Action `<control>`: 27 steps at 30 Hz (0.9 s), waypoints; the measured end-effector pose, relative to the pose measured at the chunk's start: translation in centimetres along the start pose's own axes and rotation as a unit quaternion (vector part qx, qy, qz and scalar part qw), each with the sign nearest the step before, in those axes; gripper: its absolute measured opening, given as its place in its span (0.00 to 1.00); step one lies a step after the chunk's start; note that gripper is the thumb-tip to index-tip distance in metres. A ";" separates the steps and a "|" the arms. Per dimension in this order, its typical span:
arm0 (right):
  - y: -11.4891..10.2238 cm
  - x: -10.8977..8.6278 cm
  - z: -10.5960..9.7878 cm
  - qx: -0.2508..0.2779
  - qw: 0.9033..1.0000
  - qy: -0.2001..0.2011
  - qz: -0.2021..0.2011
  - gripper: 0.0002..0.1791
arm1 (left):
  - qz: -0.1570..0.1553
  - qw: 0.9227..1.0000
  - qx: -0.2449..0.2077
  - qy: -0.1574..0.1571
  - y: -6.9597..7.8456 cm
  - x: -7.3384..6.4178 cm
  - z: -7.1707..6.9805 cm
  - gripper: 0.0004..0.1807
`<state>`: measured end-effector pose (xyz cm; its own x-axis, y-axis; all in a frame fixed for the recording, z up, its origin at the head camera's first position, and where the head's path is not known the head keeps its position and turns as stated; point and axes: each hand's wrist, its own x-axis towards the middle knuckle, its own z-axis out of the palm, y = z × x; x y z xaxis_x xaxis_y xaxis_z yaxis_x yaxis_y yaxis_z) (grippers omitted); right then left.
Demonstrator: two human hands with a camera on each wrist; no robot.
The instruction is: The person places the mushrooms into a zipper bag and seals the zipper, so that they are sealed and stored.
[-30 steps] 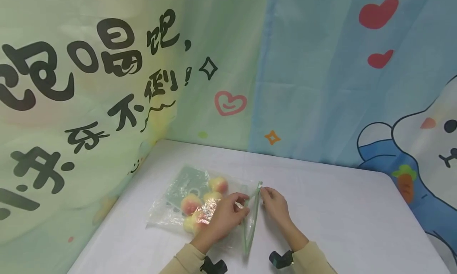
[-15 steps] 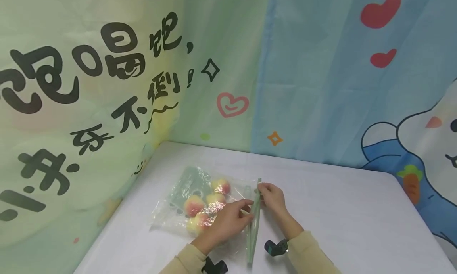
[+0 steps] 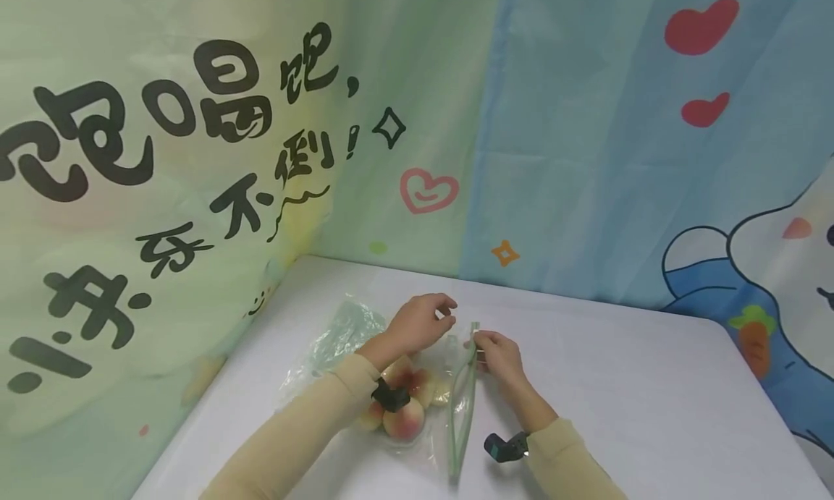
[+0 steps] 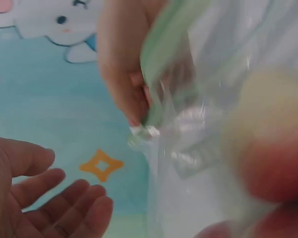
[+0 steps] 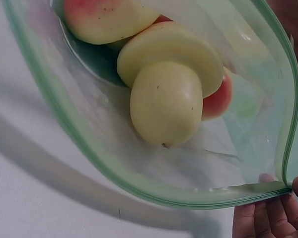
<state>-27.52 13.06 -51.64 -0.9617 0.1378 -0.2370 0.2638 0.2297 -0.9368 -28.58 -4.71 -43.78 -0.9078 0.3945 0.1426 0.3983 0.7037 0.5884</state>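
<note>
A clear zip bag (image 3: 417,449) with a green zip edge lies on the table. My right hand (image 3: 502,355) pinches the far corner of that edge. In the right wrist view the bag's mouth gapes, with thumb and fingers at the corner of the green zip (image 5: 154,198). Inside are several yellow-and-red mushroom-shaped pieces; one mushroom (image 5: 166,104) shows cap and stem. My left hand (image 3: 420,323) hovers over the bag's far side, holding nothing. In the left wrist view its fingers are loosely bent, apart from the bag. My left sleeve hides part of the bag.
The white table (image 3: 619,399) extends to the right of the bag. A printed cloth backdrop (image 3: 554,160) stands behind and to the left. Black wrist cameras (image 3: 507,448) sit at both wrists.
My left hand has let go of the zip edge and moved up toward the far side of the bag. The mouth, pressed nearly flat half a second ago, now gapes. My right hand keeps its grip.
</note>
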 end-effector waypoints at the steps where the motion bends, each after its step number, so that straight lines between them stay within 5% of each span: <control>1: 0.0 0.0 0.0 0.002 1.000 -0.001 -0.003 0.20 | 0.004 1.000 0.007 -0.007 -0.1 0.8 0.0 0.14; 6: -0.7 -0.3 -0.1 0.018 1.000 -0.006 -0.011 0.19 | 0.021 0.999 0.014 -0.048 -0.5 3.9 0.6 0.15; 12: -1.0 -0.6 -0.3 0.037 0.999 -0.010 -0.018 0.17 | 0.023 0.996 0.012 -0.083 -1.1 5.7 2.2 0.15; 19: -0.8 -0.6 0.1 0.040 0.999 -0.013 -0.023 0.18 | 0.007 0.991 0.020 -0.131 -1.9 6.0 3.1 0.09; 27: -0.9 -0.3 -0.2 0.008 0.999 0.014 -0.040 0.19 | 0.008 0.992 0.014 -0.123 -1.7 6.0 4.0 0.07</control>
<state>-27.45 13.06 -50.71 -0.9770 0.1464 -0.1550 0.1855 0.2247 -0.9566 -34.14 -1.19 -47.05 -0.8430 0.5357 -0.0487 0.4190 0.7106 0.5652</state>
